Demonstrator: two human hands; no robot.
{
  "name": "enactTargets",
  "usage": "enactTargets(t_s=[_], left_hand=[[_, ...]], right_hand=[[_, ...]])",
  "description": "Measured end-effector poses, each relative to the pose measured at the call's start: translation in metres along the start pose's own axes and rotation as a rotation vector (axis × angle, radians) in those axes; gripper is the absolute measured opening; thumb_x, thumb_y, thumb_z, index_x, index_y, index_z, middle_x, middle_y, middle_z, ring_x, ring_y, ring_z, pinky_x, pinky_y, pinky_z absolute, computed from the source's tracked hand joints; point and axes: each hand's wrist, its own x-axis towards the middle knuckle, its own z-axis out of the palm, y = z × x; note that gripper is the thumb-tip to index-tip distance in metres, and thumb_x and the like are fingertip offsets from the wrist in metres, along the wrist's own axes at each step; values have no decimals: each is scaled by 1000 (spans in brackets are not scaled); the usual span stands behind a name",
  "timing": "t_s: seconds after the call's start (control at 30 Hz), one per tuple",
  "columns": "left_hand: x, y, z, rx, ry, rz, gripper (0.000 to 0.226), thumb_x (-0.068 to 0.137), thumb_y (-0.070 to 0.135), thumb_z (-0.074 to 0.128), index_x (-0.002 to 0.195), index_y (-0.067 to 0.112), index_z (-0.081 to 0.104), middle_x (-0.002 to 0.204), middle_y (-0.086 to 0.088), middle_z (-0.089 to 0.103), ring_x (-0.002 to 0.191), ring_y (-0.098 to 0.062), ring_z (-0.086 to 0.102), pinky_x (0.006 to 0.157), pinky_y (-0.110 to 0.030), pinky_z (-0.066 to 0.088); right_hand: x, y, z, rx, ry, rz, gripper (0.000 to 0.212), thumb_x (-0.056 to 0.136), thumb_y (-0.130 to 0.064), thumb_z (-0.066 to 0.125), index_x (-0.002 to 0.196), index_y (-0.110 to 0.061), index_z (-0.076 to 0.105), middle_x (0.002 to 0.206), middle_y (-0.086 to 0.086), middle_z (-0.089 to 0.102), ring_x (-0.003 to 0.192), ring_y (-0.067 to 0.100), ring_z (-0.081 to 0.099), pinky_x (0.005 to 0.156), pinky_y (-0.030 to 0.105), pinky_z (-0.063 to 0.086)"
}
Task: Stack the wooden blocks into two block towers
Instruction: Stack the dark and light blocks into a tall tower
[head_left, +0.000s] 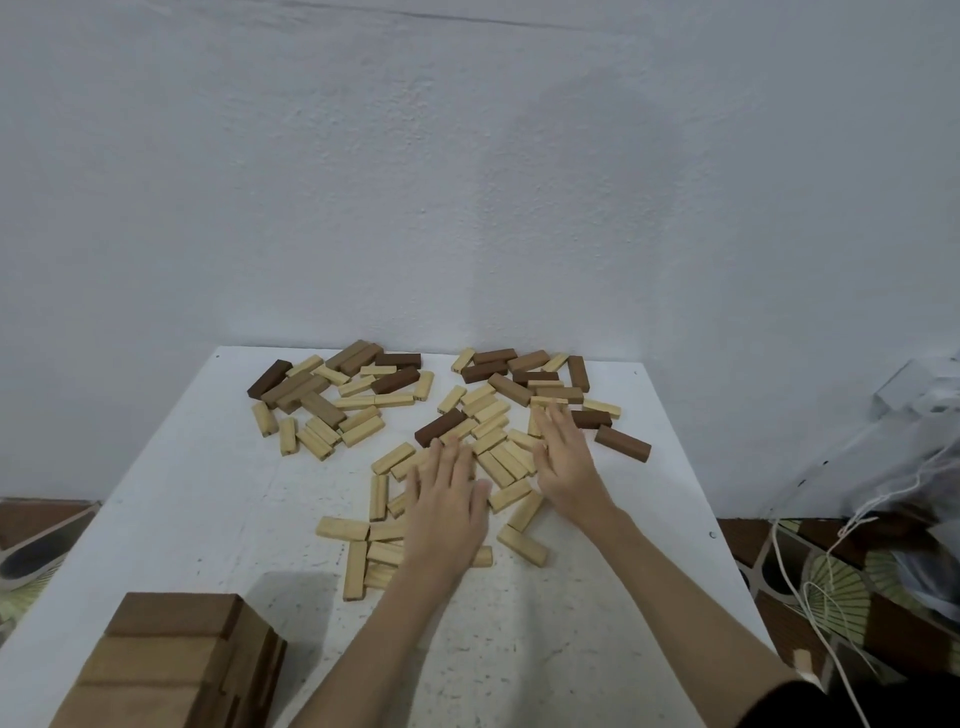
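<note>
Left hand (449, 499) lay flat, palm down, fingers straight and slightly spread, pressing on loose pale blocks (498, 457) at mid-table; nothing gripped. Right hand (563, 462) was just beside it, also flat with fingers straight and close together, fingertips resting on pale blocks near a dark brown block (622, 443) off to its right. Both bare forearms came in from the lower edge. More pale blocks lay scattered under and near the left wrist, one long one (355, 570) pointing toward the camera. A dark block (439, 427) lay just beyond the left fingertips. Far left, a separate mixed heap (332, 397) of pale, tan and dark blocks; far right, another mixed heap (530, 376) against the wall. One stacked tower (171, 670) of tan and brown blocks stood at the near-left corner of the white table (218, 519), partly cut off by the frame. White wall (467, 182) behind; white cords (810, 587) and patterned floor to the right.
</note>
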Motion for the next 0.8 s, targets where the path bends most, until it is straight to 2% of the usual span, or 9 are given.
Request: enactTargets(t_s=[0.13,0.3,0.4,0.43,0.5,0.6,0.67,0.73,0.8], left_hand=[[20,3,6,80,-60,47,72,90,56,-6,151,21,6,159,0,-6,145,-17,-12,116,-39,-7],[24,-4,9,149,-115,45,66,96,57,5,151,22,-1,159,0,-7,145,-18,-12,117,-39,-7],[10,-9,8,152,-86,47,85,77,60,-18,151,23,3,159,2,-4,146,-17,-9,117,-39,-5],[5,-12,6,152,-75,38,88,74,57,-22,151,24,5,159,2,-3,146,-16,-8,117,-39,-4],[-7,-16,0,130,-50,-2,82,79,54,-20,151,25,8,159,4,1,146,-15,-6,117,-39,-3],[-21,-23,-9,79,-11,-103,53,101,41,5,149,25,19,158,6,8,146,-12,0,118,-39,1],[-25,-31,-12,20,56,-168,47,102,35,13,144,24,31,156,7,21,145,-11,9,118,-40,7],[-27,-37,-13,-17,111,-192,46,102,34,16,140,23,37,152,7,30,144,-10,15,116,-40,13],[-28,-38,-15,-59,128,-194,47,101,36,16,141,21,36,151,5,32,144,-12,16,116,-41,13]], right_hand=[[23,-1,10,-180,-31,-4,59,100,-39,18,152,-12,16,160,8,4,148,21,-6,117,36,-5],[27,3,24,-287,-68,35,85,86,-51,-7,149,0,19,159,18,7,148,30,1,119,40,0],[14,-4,30,-259,-74,87,73,101,-45,4,138,6,41,147,26,36,140,38,30,115,49,27],[8,-6,35,-276,-84,88,61,105,-34,13,130,8,50,138,28,47,133,40,40,106,53,39],[-1,-7,49,-311,-64,-4,41,105,-16,30,119,11,58,125,31,56,126,45,47,92,55,48],[-26,-34,62,-146,4,-84,49,105,-21,21,126,12,51,129,33,50,125,44,48,101,51,45],[-43,-56,64,0,-19,-140,51,104,-25,22,132,10,46,136,31,43,130,41,42,109,44,37],[-46,-68,57,118,-30,-114,55,103,-33,18,140,3,38,143,23,38,137,33,34,116,29,23],[-32,-69,47,159,5,-66,48,103,-24,22,145,-2,32,148,16,34,140,26,25,116,19,11]])
